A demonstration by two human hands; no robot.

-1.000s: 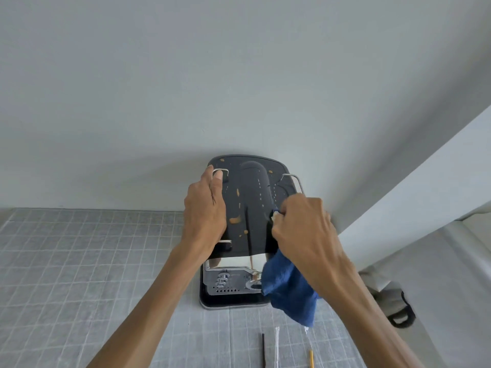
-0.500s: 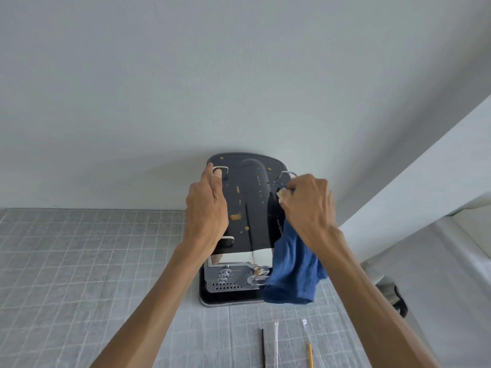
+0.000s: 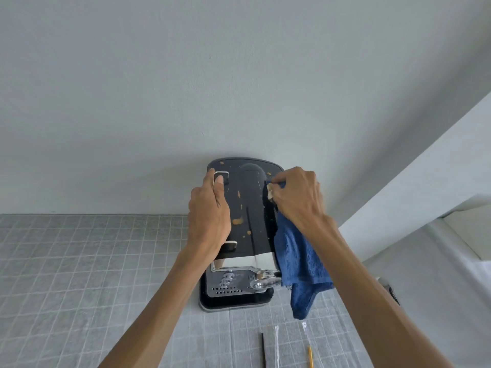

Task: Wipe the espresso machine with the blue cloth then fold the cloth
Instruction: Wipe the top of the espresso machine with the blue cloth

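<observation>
— So, which way does the espresso machine lie in the view?
— Seen from above, its long axis runs straight away from the person, back end against the wall, chrome front and drip tray nearest the viewer; it stands on the gridded worktop; brown spots dot its dark top.
— And the blue cloth?
— On the machine's right side; its upper part is bunched under the right hand near the back right corner, the rest hangs down along the right flank, a corner drooping past the drip tray toward the worktop.
— The hands, then?
— The right hand's fingers are curled round the bunched cloth, knuckles up, forearm reaching in from the lower right; the left hand lies along the machine's left edge, palm down, fingers fairly straight, the thumb tip inside a wire loop at the back left; I cannot tell whether the fingers wrap the edge.
— Anything else?
— A black strip, a clear straw-like thing and a yellow pencil lie on the worktop at the bottom edge.
</observation>
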